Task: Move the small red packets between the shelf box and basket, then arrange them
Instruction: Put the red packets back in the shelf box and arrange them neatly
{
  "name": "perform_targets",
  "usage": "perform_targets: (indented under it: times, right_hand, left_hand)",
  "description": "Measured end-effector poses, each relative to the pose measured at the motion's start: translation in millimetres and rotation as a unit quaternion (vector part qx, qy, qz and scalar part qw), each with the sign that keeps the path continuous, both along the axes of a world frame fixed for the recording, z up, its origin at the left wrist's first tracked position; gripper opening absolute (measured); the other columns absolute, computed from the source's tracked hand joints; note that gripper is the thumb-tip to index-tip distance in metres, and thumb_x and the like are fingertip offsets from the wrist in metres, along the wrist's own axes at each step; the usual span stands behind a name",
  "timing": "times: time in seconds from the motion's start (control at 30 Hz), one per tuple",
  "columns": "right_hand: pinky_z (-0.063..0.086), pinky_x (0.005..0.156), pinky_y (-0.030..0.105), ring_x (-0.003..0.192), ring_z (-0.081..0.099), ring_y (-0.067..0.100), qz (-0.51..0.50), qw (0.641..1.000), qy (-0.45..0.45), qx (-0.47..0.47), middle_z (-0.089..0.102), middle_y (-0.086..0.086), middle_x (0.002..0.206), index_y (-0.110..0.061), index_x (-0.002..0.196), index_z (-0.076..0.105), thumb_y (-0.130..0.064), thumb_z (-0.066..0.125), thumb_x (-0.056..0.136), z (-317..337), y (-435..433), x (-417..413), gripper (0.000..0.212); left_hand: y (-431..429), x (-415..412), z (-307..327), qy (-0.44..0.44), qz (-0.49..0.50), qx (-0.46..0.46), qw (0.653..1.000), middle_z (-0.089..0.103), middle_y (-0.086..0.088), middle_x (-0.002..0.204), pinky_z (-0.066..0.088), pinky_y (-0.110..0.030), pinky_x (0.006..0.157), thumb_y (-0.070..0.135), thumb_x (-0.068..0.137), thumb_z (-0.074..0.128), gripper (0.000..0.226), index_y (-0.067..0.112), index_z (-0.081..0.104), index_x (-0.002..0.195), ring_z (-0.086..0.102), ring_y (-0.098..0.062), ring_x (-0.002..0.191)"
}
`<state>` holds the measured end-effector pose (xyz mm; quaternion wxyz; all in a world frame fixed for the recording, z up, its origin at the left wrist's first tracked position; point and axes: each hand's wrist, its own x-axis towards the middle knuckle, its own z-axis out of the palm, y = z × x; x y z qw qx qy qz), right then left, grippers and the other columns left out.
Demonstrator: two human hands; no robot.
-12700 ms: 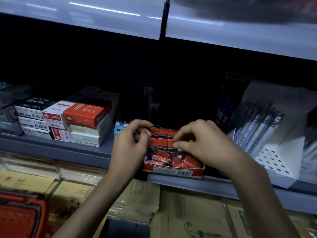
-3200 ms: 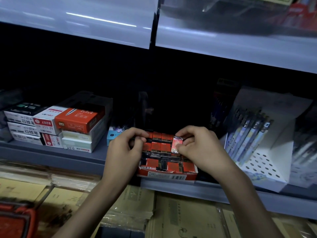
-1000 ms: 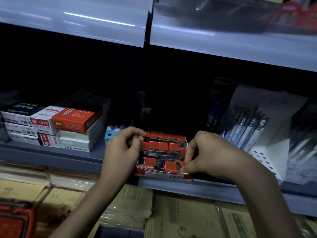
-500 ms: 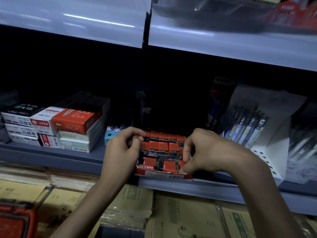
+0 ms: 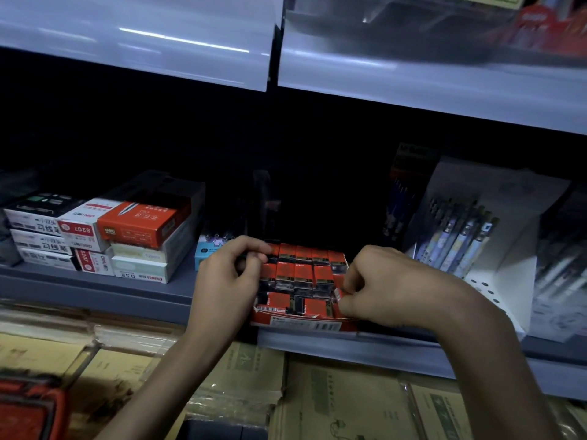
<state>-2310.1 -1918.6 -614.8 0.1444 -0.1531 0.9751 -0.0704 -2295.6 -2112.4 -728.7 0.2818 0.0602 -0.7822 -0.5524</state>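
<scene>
The shelf box (image 5: 305, 325) held three rows of small red packets (image 5: 303, 274), five in the back row, several marked "2B". At its front-right corner the right hand (image 5: 384, 287) clamped its grip on one red packet (image 5: 338, 296). The left hand (image 5: 227, 281) curled at its back-left corner, grip unclear.

A grey metal shelf (image 5: 95, 290) spans 9 to 3 o'clock under a dark recess (image 5: 286, 138); glossy pale upper shelf fronts (image 5: 158, 42) at 12 reflect strip lights; brown cardboard cartons (image 5: 349, 401) at 6.
</scene>
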Motion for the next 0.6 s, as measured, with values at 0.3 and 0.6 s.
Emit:
perform_targets:
  times: [0.3, 0.6]
  right_hand:
    - [0.036, 0.065, 0.009, 0.086, 0.051, 0.0, 0.038, 0.998, 0.007, -0.049, 0.047, -0.018, 0.106, -0.036, 0.113, 0.071, -0.022, 0.062, 0.095, -0.1, 13.5, 2.6, 0.025]
    - [0.053, 0.072, 0.031, 0.08, 0.061, 0.014, -0.027, 0.994, 0.104, -0.026, 0.061, -0.006, 0.083, -0.024, 0.083, 0.068, -0.027, 0.08, 0.085, -11.1, 0.6, 5.0, 0.012]
  left_hand:
    - [-0.6, -1.0, 0.0, -0.001, -0.007, 0.006, 1.0, 0.073, 0.005, 0.08, 0.059, -0.046, 0.058, 0.017, 0.101, 0.057, 0.022, 0.032, 0.07, 0.092, 0.071, -0.014, 0.073]
    - [-1.3, -1.6, -0.6, -0.002, -0.011, 0.006, 1.0, 0.072, 0.012, 0.085, 0.06, -0.042, 0.058, 0.017, 0.101, 0.057, 0.021, 0.032, 0.07, 0.093, 0.071, -0.01, 0.074]
